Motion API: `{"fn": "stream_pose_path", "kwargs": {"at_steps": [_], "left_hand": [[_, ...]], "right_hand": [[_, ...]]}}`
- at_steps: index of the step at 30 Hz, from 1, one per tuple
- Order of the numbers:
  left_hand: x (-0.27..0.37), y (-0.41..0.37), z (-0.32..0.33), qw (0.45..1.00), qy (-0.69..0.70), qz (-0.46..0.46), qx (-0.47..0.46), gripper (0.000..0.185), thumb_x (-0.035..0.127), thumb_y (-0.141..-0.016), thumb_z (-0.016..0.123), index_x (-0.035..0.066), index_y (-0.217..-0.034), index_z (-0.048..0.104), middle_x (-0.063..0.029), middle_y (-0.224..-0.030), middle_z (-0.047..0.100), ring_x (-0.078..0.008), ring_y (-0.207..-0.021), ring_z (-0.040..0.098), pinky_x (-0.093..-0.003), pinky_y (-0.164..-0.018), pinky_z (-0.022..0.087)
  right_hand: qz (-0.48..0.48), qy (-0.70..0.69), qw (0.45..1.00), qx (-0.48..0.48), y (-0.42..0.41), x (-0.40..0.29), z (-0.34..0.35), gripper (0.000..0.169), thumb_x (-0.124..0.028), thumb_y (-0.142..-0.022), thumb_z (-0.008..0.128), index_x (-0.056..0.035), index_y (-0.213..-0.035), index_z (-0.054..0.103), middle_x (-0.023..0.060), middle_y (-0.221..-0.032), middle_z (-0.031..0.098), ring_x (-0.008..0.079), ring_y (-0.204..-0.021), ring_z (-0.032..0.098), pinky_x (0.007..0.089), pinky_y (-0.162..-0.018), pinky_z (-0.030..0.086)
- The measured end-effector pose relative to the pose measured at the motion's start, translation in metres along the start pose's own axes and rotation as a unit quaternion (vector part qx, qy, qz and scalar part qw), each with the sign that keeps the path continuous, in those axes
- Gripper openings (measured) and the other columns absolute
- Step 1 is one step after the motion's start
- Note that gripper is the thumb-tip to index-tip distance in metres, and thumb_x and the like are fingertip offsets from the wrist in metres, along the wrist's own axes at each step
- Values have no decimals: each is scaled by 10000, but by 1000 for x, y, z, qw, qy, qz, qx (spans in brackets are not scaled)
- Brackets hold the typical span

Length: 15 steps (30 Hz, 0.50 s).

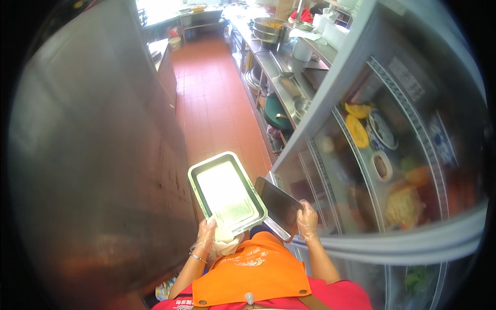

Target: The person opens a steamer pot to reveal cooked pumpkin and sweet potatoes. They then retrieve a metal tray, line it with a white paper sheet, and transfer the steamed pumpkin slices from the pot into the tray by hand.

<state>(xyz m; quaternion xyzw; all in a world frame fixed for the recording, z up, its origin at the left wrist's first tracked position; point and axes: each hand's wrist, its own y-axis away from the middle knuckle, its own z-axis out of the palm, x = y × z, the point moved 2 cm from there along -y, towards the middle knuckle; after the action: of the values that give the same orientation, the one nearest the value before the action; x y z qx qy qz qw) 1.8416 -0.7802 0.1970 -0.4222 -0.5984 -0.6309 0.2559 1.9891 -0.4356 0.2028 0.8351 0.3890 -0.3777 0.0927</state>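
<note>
My left hand [206, 235], in a clear plastic glove, grips the near left corner of a rectangular metal tray [260, 205] with a glaring pale inside. A whitish cloth [226, 247] is bunched under the same hand and touches the tray's corner. In my right hand [308, 221], also gloved, is a dark rectangular baking pan [279, 205], held by its right edge. It is tilted and lies partly behind the tray's right side. Glare hides what the pale tray holds, if anything.
A glass-door display fridge [372, 155] with dishes stands close on the right, a large metal surface [104, 155] close on the left. Ahead runs a red tiled floor [209, 97]. Along its right is a steel counter [279, 83] with a stacked steamer [268, 31]; a person [305, 15] in red is beyond.
</note>
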Motion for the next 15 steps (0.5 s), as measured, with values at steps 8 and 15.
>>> {"fn": "stream_pose_path", "kwargs": {"at_steps": [8, 15], "left_hand": [[132, -211, 26, 996, 24, -38, 79, 532, 247, -941, 617, -48, -1365, 491, -118, -1140, 606, -196, -1036, 570, -339, -905, 481], [213, -362, -29, 986, 98, 5, 133, 414, 231, -950, 571, -40, -1262, 599, -140, -1139, 611, -224, -1020, 572, -371, -884, 473]], "right_hand": [[30, -28, 999, -8, -257, -20, 157, 330, -131, -876, 586, 15, -1169, 629, 276, -1014, 687, 466, -957, 650, 492, -841, 515], [-83, -138, 987, -21, -511, -122, 307, 345, -127, -877, 581, 18, -1187, 626, 212, -871, 671, 311, -829, 666, 411, -787, 521]]}}
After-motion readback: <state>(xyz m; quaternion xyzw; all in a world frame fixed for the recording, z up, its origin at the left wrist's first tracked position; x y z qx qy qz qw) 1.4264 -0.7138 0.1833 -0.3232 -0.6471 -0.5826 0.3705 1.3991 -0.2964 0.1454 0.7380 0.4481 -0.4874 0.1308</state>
